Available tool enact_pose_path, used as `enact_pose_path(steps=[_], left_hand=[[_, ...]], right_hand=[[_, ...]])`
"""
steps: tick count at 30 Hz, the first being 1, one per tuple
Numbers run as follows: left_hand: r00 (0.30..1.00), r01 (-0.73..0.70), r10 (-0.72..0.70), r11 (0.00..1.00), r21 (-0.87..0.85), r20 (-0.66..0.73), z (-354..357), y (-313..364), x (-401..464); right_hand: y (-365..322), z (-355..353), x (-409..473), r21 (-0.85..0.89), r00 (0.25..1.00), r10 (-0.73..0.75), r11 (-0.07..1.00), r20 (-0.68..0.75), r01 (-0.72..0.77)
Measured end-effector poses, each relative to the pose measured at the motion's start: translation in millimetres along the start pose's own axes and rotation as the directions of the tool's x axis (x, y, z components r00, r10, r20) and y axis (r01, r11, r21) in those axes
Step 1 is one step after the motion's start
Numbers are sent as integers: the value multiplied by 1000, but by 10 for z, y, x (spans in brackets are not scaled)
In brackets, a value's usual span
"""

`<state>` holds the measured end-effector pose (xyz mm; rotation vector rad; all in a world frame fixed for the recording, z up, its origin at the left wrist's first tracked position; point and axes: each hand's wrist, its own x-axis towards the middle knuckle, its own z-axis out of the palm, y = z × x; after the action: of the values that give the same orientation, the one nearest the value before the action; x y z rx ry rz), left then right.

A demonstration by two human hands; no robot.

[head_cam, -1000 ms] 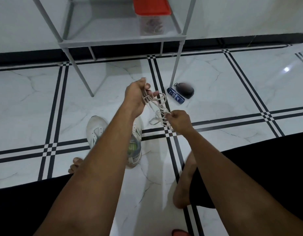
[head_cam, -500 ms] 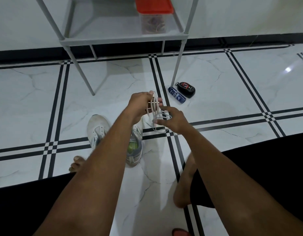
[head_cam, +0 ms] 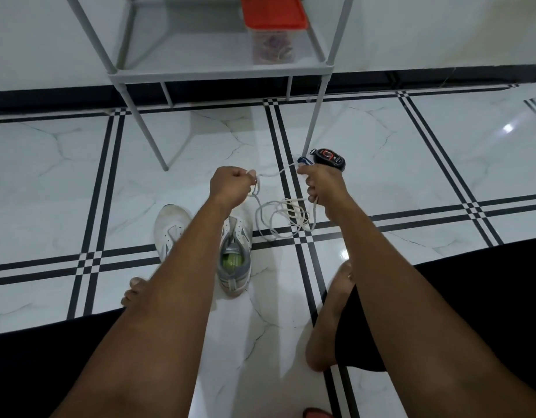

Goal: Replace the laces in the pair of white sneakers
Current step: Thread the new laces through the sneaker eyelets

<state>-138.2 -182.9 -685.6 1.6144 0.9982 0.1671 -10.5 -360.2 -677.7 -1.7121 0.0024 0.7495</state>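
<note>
"Why do you hold your hands apart like that?"

"I want the white lace [head_cam: 279, 206] to pull out of its tangle. My left hand [head_cam: 232, 187] is a fist around one bit of it. My right hand [head_cam: 322, 184] pinches another bit, up by the fingertips, and more lace runs under that hand. A short piece goes across between my hands, and the rest hangs in loops over the floor [head_cam: 49, 182]."

"Where are the shoes?"

"The two white sneakers [head_cam: 235, 254] sit side by side on the floor, under my left arm. I see no lace in them."

"What can't you see?"

"My arm hides part of both shoes. I can't find the lace ends in the loops."
</note>
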Motion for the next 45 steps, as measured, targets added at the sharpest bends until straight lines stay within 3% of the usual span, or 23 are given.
enact_pose_path(steps=[5,11,14,17,19,20,21,22,23,24,25,26,28,31,33,34,36,38,40,42,44,45], left_hand=[[999,-35,34,992,125,9,-2,6,-54],[998,38,-41,998,58,55,25,149,-155],[998,13,-23,989,144,65,72,216,-230],[996,25,-32,997,79,86,63,227,-260],[992,61,-49,993,-98,121,21,231,-272],[988,74,-48,982,-176,145,1,241,-271],[984,89,-47,966,-242,173,-12,254,-256],[977,108,-46,949,-296,208,-24,277,-242],[967,129,-42,930,-345,250,-33,317,-237],[954,153,-31,904,-398,297,-38,366,-239],[939,178,-9,870,-461,345,-37,429,-245],[923,199,22,825,-528,383,-34,499,-253],[904,222,105,712,-666,414,-34,655,-290],[923,222,169,500,-837,346,-95,854,-275],[958,175,132,432,-885,254,-205,899,-198],[977,132,91,465,-875,195,-270,879,-149],[999,-6,31,705,-709,22,-392,772,-53],[994,-109,100,952,-287,-47,-442,619,-21],[974,-146,138,989,32,179,-369,483,-55],[873,-119,55,987,104,485,-225,420,-148],[793,-130,20,982,136,609,-49,389,-228],[795,-163,40,975,150,606,27,379,-251]], right_hand=[[-228,-37,-27,-18,999,-27,999,-29,27],[-518,20,-161,68,983,-124,991,136,116],[-742,88,-259,128,962,-170,981,213,145],[-875,100,-300,127,976,-170,980,138,152],[-834,67,-255,-69,987,-160,985,-21,158],[-763,39,-216,-285,979,-186,946,-87,154],[-667,2,-164,-537,974,-204,835,-103,119],[-562,-25,-118,-763,983,-169,645,-77,51],[-453,-26,-86,-897,997,-72,443,-27,8],[-375,-9,-83,-937,998,28,346,57,44],[-303,36,-73,-920,979,111,375,168,116],[-240,103,-96,-857,947,142,479,287,188],[-86,214,-146,-670,907,79,701,413,245],[165,233,-105,-581,923,-25,771,385,263],[181,154,-87,-555,946,-5,809,325,195],[129,104,-102,-533,953,-2,829,302,171],[-26,31,-129,-452,963,10,884,268,117],[-252,15,-185,-300,958,17,951,286,72],[-487,33,-214,-94,929,-28,993,370,67],[-704,109,-269,100,891,-108,992,442,71],[-865,177,-333,162,868,-152,983,472,84],[-912,200,-355,141,867,-157,985,472,101]])
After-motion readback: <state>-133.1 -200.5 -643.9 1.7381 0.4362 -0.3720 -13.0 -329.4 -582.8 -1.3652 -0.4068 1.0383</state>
